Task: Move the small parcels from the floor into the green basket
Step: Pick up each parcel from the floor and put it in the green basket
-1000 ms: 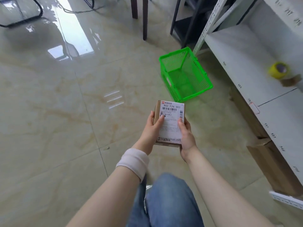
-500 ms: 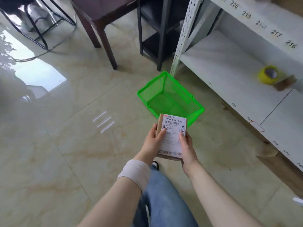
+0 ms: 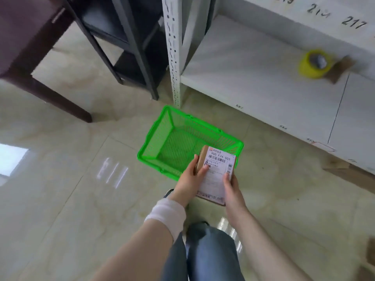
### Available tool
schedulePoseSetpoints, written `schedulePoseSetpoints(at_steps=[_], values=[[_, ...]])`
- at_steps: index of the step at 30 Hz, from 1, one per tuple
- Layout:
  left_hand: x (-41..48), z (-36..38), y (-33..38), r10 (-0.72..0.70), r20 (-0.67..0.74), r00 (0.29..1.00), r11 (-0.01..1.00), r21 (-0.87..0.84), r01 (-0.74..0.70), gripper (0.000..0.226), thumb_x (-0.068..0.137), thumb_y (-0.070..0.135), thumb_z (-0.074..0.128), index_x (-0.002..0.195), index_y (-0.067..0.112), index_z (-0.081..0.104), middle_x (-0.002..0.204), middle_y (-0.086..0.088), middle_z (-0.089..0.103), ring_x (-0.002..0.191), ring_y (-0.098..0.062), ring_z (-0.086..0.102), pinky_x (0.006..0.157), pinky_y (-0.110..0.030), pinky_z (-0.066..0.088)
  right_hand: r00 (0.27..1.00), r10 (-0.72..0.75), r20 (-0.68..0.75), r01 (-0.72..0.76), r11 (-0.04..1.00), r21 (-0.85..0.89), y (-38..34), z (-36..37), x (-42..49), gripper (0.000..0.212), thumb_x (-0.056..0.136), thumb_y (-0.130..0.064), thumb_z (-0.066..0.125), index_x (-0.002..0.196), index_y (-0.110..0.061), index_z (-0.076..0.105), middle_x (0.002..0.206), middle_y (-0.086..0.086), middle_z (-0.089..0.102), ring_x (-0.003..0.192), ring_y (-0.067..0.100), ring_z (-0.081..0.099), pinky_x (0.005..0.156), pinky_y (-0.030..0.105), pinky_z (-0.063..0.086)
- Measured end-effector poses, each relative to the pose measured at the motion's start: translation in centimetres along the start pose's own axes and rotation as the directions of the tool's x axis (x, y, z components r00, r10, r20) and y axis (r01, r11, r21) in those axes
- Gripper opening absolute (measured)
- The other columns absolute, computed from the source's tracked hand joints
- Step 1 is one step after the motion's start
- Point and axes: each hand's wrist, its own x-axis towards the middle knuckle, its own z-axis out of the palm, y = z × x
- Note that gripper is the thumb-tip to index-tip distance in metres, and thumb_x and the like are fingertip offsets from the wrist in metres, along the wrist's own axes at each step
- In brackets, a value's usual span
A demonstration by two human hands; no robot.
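A small brown cardboard parcel (image 3: 218, 169) with a white shipping label is held in both hands, above the near right corner of the green basket (image 3: 154, 138). My left hand (image 3: 189, 183), with a white band on the wrist, grips the parcel's left side. My right hand (image 3: 231, 187) grips its right side, thumb on the label. The green mesh basket stands on the tiled floor in front of me, and nothing shows inside it. The parcel's far end overlaps the basket's rim in the view.
A white metal shelf (image 3: 253, 78) runs along the right, with a yellow tape roll (image 3: 314, 64) on it. A black rack (image 3: 125, 43) and a dark wooden table leg (image 3: 50, 94) stand behind the basket. Cardboard (image 3: 349, 173) lies under the shelf. My jeans-clad legs (image 3: 203, 252) are below.
I have come closer to the basket, which now lies just in front of my hands. The parcel, still held in both hands, now reaches over the basket's near corner.
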Motion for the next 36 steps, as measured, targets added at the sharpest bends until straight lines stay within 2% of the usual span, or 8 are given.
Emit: schedulePoseSetpoints(at_steps=[6, 13, 18, 24, 27, 29, 32, 36], values=[[16.3, 0.3, -7.3, -0.086, 0.022, 0.996, 0.989, 0.123, 0.082, 0.060, 0.095, 0.031, 0.047, 0.148, 0.019, 0.021, 0.139, -0.004, 0.050, 0.110, -0.013, 0.052, 0.090, -0.021, 0.039, 0.990, 0.074, -0.116, -0.076, 0.997, -0.013, 7.5, 1.8, 15.8, 0.034, 0.098, -0.036, 0.037, 0.130, -0.028, 0.044, 0.125, 0.004, 0.059, 0.105, 0.024, 0.061, 0.089, 0.043, 0.052], [35.5, 2.7, -18.9, -0.158, 0.107, 0.982, 0.981, 0.127, 0.144, 0.061, 0.096, 0.027, 0.043, 0.149, 0.021, 0.014, 0.140, -0.005, 0.048, 0.110, -0.021, 0.058, 0.094, -0.036, 0.049, 0.977, 0.124, -0.171, -0.134, 0.990, -0.047, 19.0, 1.5, 35.4, 0.047, 0.098, -0.033, 0.037, 0.143, -0.019, 0.032, 0.134, 0.011, 0.054, 0.115, 0.032, 0.057, 0.098, 0.052, 0.047], [41.3, 3.7, -23.3, -0.143, 0.125, 0.982, 0.978, 0.173, 0.121, 0.060, 0.098, 0.026, 0.041, 0.149, 0.022, 0.010, 0.136, 0.002, 0.046, 0.107, -0.010, 0.048, 0.086, -0.024, 0.040, 0.981, 0.124, -0.151, -0.138, 0.987, -0.087, 23.3, 0.7, 41.3, 0.052, 0.099, -0.031, 0.036, 0.148, -0.017, 0.023, 0.147, 0.010, 0.041, 0.128, 0.029, 0.047, 0.105, 0.046, 0.041], [42.1, 3.6, -24.0, -0.168, 0.141, 0.976, 0.974, 0.175, 0.142, 0.064, 0.097, 0.024, 0.043, 0.150, 0.021, 0.007, 0.147, -0.001, 0.039, 0.114, -0.010, 0.047, 0.095, -0.026, 0.042, 0.976, 0.172, -0.131, -0.185, 0.978, -0.094, 24.0, 0.5, 42.1, 0.053, 0.099, -0.032, 0.037, 0.148, -0.024, 0.020, 0.148, 0.008, 0.040, 0.130, 0.029, 0.045, 0.107, 0.045, 0.038], [41.7, 3.2, -22.0, -0.120, 0.050, 0.992, 0.944, 0.314, 0.098, 0.067, 0.094, 0.033, 0.047, 0.149, 0.024, 0.011, 0.154, -0.001, 0.029, 0.136, -0.020, 0.037, 0.110, -0.038, 0.032, 0.942, 0.254, -0.220, -0.261, 0.965, -0.003, 23.3, 0.3, 40.8, 0.057, 0.098, -0.034, 0.039, 0.149, -0.020, 0.020, 0.149, 0.009, 0.038, 0.133, 0.031, 0.042, 0.105, 0.041, 0.035], [42.0, 2.9, -20.4, 0.023, 0.009, 1.000, 0.892, 0.452, -0.024, 0.062, 0.093, 0.038, 0.046, 0.148, 0.025, 0.019, 0.155, 0.001, 0.025, 0.143, -0.019, 0.025, 0.114, -0.036, 0.022, 0.848, 0.408, -0.338, -0.421, 0.906, 0.038, 23.1, 0.4, 39.8, 0.058, 0.096, -0.041, 0.040, 0.146, -0.014, 0.027, 0.148, 0.013, 0.038, 0.133, 0.032, 0.040, 0.108, 0.044, 0.032], [43.7, 2.8, -19.0, 0.098, 0.107, 0.989, 0.811, 0.567, -0.142, 0.047, 0.095, 0.034, 0.044, 0.140, 0.023, 0.039, 0.153, 0.002, 0.033, 0.142, -0.017, 0.028, 0.113, -0.029, 0.022, 0.686, 0.668, -0.290, -0.588, 0.743, 0.320, 23.1, 1.1, 38.8, 0.054, 0.094, -0.044, 0.041, 0.129, -0.003, 0.048, 0.105, 0.015, 0.057, 0.106, 0.031, 0.052, 0.102, 0.042, 0.041], [44.4, 2.7, -19.1, 0.016, 0.163, 0.986, 0.773, 0.624, -0.116, 0.039, 0.095, 0.031, 0.045, 0.132, 0.018, 0.051, 0.137, -0.001, 0.053, 0.126, -0.020, 0.048, 0.094, -0.019, 0.033, 0.750, 0.639, -0.169, -0.437, 0.672, 0.598, 22.0, 1.9, 38.8, 0.044, 0.098, -0.035, 0.040, 0.120, -0.001, 0.056, 0.089, 0.011, 0.058, 0.097, 0.027, 0.057, 0.096, 0.037, 0.041]])
